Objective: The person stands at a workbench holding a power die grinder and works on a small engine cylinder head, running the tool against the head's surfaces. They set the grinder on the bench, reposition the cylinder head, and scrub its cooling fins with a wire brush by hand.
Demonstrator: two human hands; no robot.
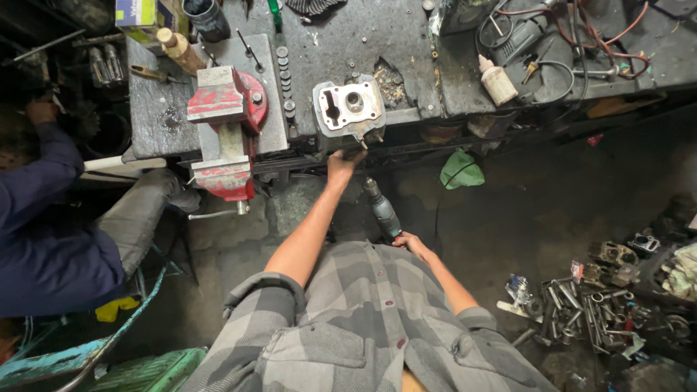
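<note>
The left hand (340, 165) is stretched forward, its grip closed on the lower edge of a grey metal cylinder head (350, 107) resting at the front edge of the dark surface (406, 43). The right hand (408, 242) is kept near the body, its grip wrapped around the rear of a handheld power tool (380, 208) angled toward the left hand's grip. A red bench vise (225, 131) is mounted left of that grip, a white bottle (498, 81) lies right of it, and a co-worker's sleeve (36, 189) is seen well apart at far left.
</note>
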